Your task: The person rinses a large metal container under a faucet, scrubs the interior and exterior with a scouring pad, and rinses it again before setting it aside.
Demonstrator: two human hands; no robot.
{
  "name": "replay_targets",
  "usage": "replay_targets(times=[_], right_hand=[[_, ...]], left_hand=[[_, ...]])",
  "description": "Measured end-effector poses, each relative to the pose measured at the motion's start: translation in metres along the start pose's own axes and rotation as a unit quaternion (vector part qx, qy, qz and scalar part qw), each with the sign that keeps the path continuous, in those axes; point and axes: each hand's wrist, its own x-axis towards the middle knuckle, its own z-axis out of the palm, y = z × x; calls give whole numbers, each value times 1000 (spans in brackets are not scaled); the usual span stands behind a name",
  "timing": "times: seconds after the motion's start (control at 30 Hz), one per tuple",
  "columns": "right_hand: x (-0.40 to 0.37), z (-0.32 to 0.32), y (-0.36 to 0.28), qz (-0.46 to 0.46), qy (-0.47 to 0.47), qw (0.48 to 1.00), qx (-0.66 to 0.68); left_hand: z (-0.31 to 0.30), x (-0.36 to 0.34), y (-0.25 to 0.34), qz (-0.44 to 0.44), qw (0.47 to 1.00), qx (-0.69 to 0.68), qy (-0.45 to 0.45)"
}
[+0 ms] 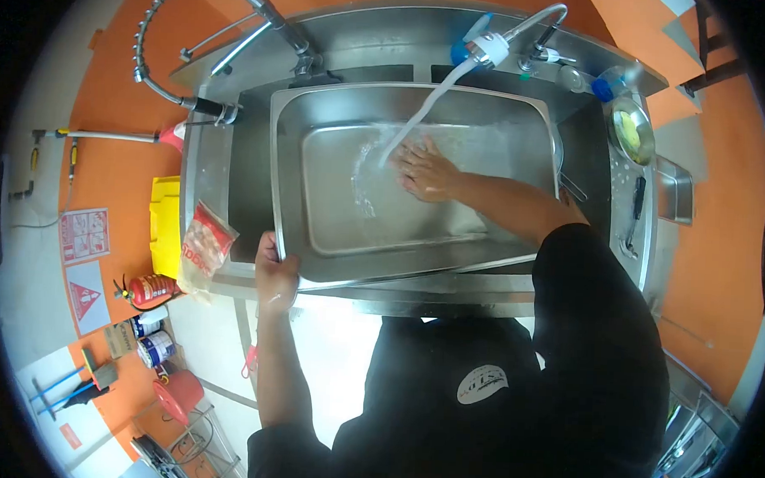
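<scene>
A large rectangular stainless steel pan (415,270) rests across the sink, tilted a little at its near right side. My left hand (276,273) is closed round the rim at its near left corner, thumb over the edge. Inside the pan, my right hand (425,169) lies flat with fingers spread toward the bottom, apparently holding nothing. From the white-headed faucet (490,49) a stream of water (425,110) falls beside those fingers. Shallow water ripples over the pan's floor.
A spring-hose sprayer (206,106) stands at the back left. A plastic bag (207,245) lies on the left edge of the sink counter. To the right are a metal bowl (646,134) with a yellow-green item, a black-handled utensil (637,201) and a blue-capped bottle (605,88).
</scene>
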Motion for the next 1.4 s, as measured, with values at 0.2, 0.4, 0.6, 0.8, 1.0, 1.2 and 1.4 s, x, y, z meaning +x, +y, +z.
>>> replay_targets(times=[0.2,0.4,0.6,0.8,1.0,1.2,1.4], right_hand=[[9,41,-3,82,160,984,8],[70,26,-83,-28,218,966,136],[101,19,-113,-39,215,968,124],[96,23,-111,-55,203,969,128],[98,29,-112,-52,188,976,95],[95,26,-114,-52,182,976,109],[94,26,-114,-53,192,976,92]], left_hand=[[4,8,-24,-25,997,-76,1],[0,7,-20,-23,998,49,-15],[7,2,-14,-39,998,44,-3],[7,-3,-30,-39,998,48,7],[7,-4,-32,-48,997,56,5],[11,-6,-25,-31,998,61,10],[14,-8,-21,-50,997,50,11]])
